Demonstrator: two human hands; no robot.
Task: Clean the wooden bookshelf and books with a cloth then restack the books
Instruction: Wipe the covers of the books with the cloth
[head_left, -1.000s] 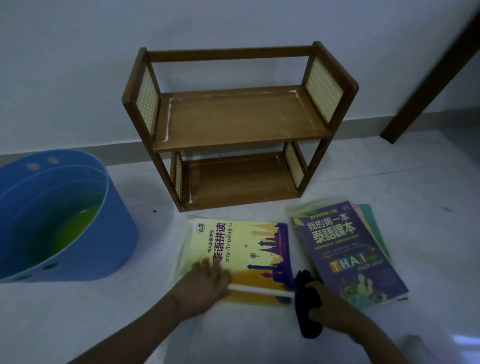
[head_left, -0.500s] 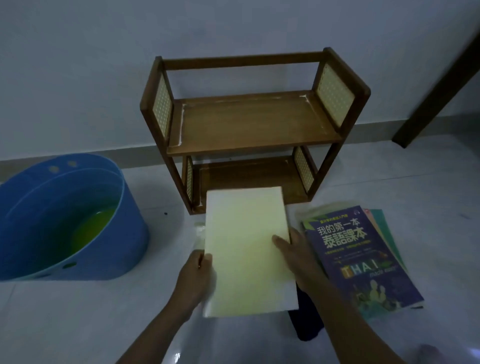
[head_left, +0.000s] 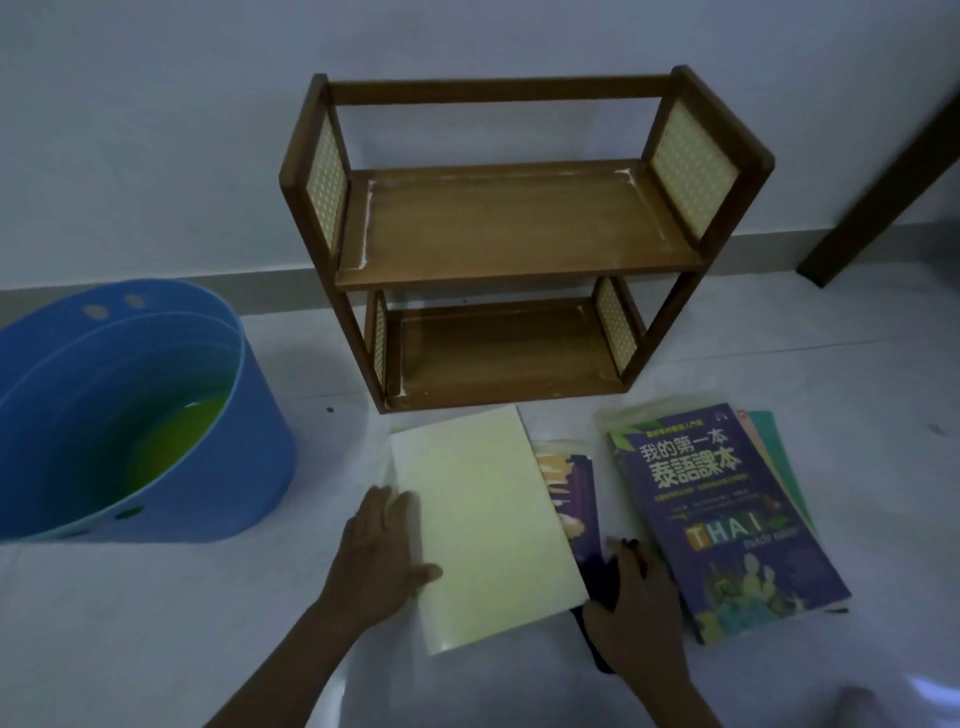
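Note:
An empty two-tier wooden bookshelf (head_left: 519, 234) stands against the wall, with pale dust along its shelf edges. In front of it a book lies on the floor with a blank pale-yellow face (head_left: 488, 525) up. It partly covers a yellow-and-purple cover (head_left: 569, 499). My left hand (head_left: 382, 556) rests flat on the pale book's left edge, thumb on top. My right hand (head_left: 641, 608) is closed over a dark cloth (head_left: 595, 644) at the book's lower right corner. A purple "THAI" book (head_left: 722, 514) tops a small stack to the right.
A blue plastic tub (head_left: 156, 499) with yellow-green liquid sits on the floor at the left. A dark wooden leg (head_left: 883, 192) slants at the far right. The floor is pale tile and the wall is white.
The yellow book was lifted from the floor and now lies with its blank face up. My right hand left the book and went back onto the cloth. The view has shifted slightly.

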